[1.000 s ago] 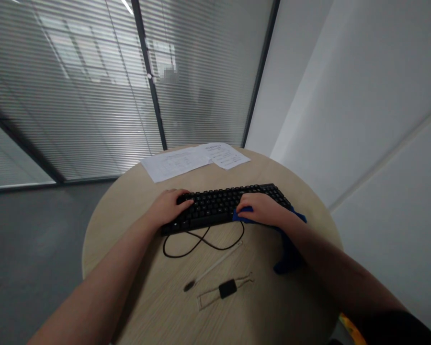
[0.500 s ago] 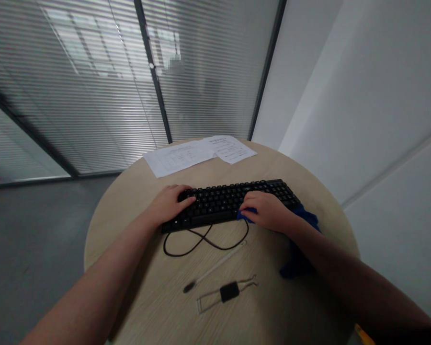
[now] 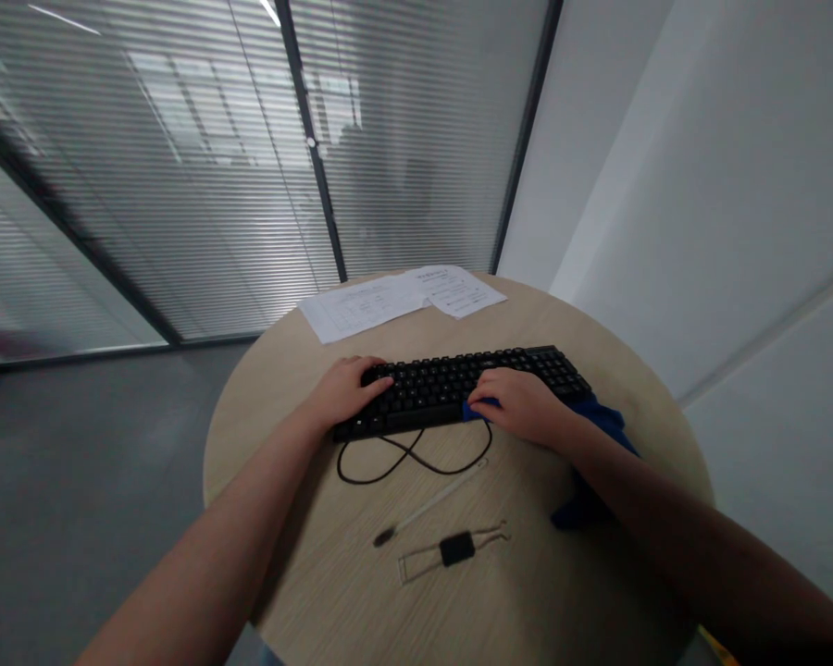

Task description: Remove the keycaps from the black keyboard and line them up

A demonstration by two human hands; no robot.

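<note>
A black keyboard [image 3: 434, 387] lies across the round table. My left hand [image 3: 341, 396] grips its left end, thumb over the keys and fingers at the far edge. My right hand [image 3: 520, 402] pinches a blue cloth [image 3: 603, 421] against the keyboard's front edge, right of the middle. The rest of the cloth trails out under my right forearm. The black cable [image 3: 361, 482] loops in front of the keyboard. Closer to me lie a thin pale brush [image 3: 430, 504] with a dark tip and a wire keycap puller [image 3: 456, 548] with a black middle.
Printed paper sheets [image 3: 367, 307] lie at the far side of the wooden table [image 3: 250, 416]. Behind stands a glass partition with blinds [image 3: 416, 185]. A white wall [image 3: 750, 203] rises close on the right. Something yellow [image 3: 718, 647] shows at the bottom right edge.
The view has shifted, so the table and everything on it appear a little further right. Both hands keep nearly the same places on the keyboard and cloth.
</note>
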